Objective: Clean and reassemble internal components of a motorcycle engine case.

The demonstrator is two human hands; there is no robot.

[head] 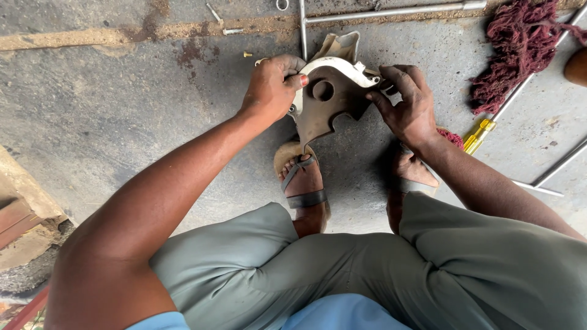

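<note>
The fingers (292,72) of the left hand (272,88) are curled shut around the left edge of a grimy metal cover plate (327,101), the thumb pressing on its white rim. The right hand (406,104) has its fingertips pinched on the plate's right edge, fingers bent and closed on it. Between both hands, the plate sits in the upper middle of the frame, raised just above the concrete floor (122,110). It is brown and dirty, with a round hole near its centre, a curved white band along its top and jagged tabs pointing down.

Directly below the plate, in the centre of the frame, a foot in a strapped sandal (301,180) rests on the floor. A second foot (409,171) shows under the right wrist. Grey-green trousers (367,269) fill the bottom of the frame, the knees bent in a squat.

Further out, a yellow-handled screwdriver (478,134) lies on the floor to the right of the right hand, beside a thin metal rod (526,85). A clump of dark red threads (520,49) sits in the upper right corner. Thin metal bars (391,12) run along the top edge above the plate. A small brass-coloured bolt (247,54) lies just up and left of the left hand, and a couple of silvery screws (215,13) lie further toward the top. Stacked boards or bricks (24,208) sit at the left edge.
</note>
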